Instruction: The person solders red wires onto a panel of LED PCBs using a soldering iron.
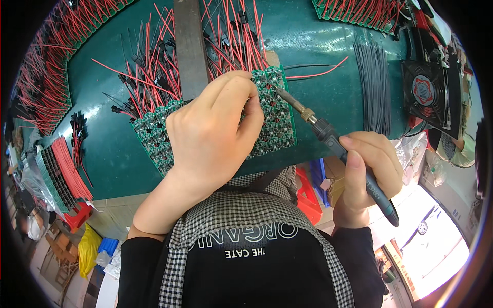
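My right hand [374, 167] grips a soldering iron [331, 137] by its dark handle. Its metal tip touches or hovers just over the upper right part of a green circuit board panel [275, 126]; which of the two, I cannot tell. Over the panel's middle, my left hand [213, 126] is closed in a pinch close to the iron's tip. Whatever lies between those fingertips is hidden. Red and black wires [151, 66] with black connectors fan out from the panel's far edge. One loose red wire [323, 73] extends to the right.
A flat metal bar [191, 49] lies across the wires beyond my left hand. Straight dark wires [374, 87] are bundled on the green work surface [328, 115], near a black fan [423, 95]. Wired panels [51, 66] line the far left; cut red wires [72, 167] lie near left.
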A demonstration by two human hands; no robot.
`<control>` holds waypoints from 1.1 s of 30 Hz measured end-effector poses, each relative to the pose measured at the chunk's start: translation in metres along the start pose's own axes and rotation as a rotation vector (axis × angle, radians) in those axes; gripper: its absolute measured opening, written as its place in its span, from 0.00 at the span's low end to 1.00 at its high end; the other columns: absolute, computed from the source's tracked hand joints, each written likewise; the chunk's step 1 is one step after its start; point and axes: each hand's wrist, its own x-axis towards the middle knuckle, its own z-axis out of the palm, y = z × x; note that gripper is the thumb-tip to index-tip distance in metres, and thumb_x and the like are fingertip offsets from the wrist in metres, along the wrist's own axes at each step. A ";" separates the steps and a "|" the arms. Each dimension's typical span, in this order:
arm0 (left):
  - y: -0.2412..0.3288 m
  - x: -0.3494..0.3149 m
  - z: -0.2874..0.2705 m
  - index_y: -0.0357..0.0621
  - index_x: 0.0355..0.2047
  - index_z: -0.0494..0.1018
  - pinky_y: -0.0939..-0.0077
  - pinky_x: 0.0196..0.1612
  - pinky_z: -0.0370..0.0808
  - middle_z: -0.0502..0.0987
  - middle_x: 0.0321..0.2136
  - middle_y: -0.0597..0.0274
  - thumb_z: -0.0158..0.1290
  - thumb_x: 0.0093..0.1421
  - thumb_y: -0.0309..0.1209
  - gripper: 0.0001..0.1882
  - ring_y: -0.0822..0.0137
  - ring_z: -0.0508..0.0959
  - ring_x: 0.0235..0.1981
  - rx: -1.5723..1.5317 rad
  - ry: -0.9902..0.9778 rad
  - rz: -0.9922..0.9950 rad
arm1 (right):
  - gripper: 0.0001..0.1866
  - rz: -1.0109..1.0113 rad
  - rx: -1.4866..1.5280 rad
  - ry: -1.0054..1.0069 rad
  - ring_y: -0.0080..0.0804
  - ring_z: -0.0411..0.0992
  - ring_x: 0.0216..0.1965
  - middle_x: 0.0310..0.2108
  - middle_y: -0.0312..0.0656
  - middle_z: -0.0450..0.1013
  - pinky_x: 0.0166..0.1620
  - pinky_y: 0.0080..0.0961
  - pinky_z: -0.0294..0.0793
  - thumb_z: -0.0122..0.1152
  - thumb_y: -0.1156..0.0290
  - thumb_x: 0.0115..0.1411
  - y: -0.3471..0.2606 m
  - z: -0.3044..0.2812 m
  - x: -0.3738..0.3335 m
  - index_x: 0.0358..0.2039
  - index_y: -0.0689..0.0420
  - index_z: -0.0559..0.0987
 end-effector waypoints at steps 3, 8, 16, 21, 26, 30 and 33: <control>0.000 0.000 0.001 0.44 0.27 0.71 0.74 0.19 0.71 0.80 0.32 0.65 0.59 0.50 0.23 0.07 0.63 0.76 0.17 0.021 0.017 0.026 | 0.08 -0.006 0.009 0.004 0.36 0.76 0.24 0.26 0.48 0.77 0.27 0.26 0.76 0.63 0.83 0.46 0.002 0.002 0.001 0.30 0.66 0.80; 0.000 0.001 0.002 0.43 0.27 0.71 0.74 0.20 0.71 0.80 0.33 0.65 0.59 0.50 0.23 0.07 0.63 0.76 0.17 0.005 0.044 0.049 | 0.09 -0.063 0.018 -0.011 0.36 0.76 0.25 0.27 0.48 0.77 0.28 0.25 0.76 0.65 0.83 0.45 0.006 0.004 0.001 0.31 0.66 0.80; 0.001 -0.001 0.005 0.44 0.27 0.70 0.75 0.18 0.70 0.79 0.33 0.67 0.59 0.49 0.24 0.08 0.66 0.74 0.15 0.113 0.054 0.062 | 0.11 -0.070 0.015 -0.048 0.38 0.77 0.27 0.29 0.49 0.77 0.29 0.25 0.76 0.67 0.81 0.45 0.002 0.005 0.001 0.32 0.66 0.81; 0.001 0.000 0.010 0.43 0.26 0.69 0.75 0.18 0.70 0.79 0.33 0.68 0.59 0.48 0.24 0.09 0.66 0.73 0.15 0.172 0.087 0.092 | 0.09 -0.065 -0.036 -0.010 0.40 0.77 0.28 0.28 0.51 0.77 0.32 0.28 0.74 0.64 0.77 0.45 -0.006 0.015 -0.006 0.29 0.66 0.81; 0.001 -0.002 0.007 0.43 0.27 0.69 0.75 0.18 0.70 0.79 0.34 0.67 0.59 0.49 0.24 0.08 0.66 0.74 0.15 0.108 0.059 0.064 | 0.08 -0.088 0.007 0.048 0.37 0.75 0.24 0.26 0.50 0.77 0.28 0.26 0.74 0.63 0.77 0.47 0.000 0.010 -0.003 0.29 0.68 0.80; 0.001 -0.002 0.007 0.43 0.27 0.69 0.74 0.18 0.70 0.79 0.34 0.66 0.58 0.49 0.24 0.08 0.65 0.74 0.15 0.104 0.063 0.064 | 0.08 -0.122 0.037 0.025 0.36 0.75 0.20 0.24 0.50 0.76 0.21 0.25 0.74 0.64 0.82 0.46 0.003 0.002 -0.001 0.29 0.69 0.79; 0.000 -0.003 0.009 0.43 0.26 0.69 0.74 0.18 0.70 0.79 0.34 0.67 0.58 0.50 0.24 0.08 0.66 0.74 0.15 0.112 0.082 0.071 | 0.08 -0.135 0.046 0.011 0.36 0.75 0.20 0.25 0.50 0.77 0.21 0.24 0.73 0.64 0.82 0.47 0.004 0.004 -0.001 0.29 0.69 0.79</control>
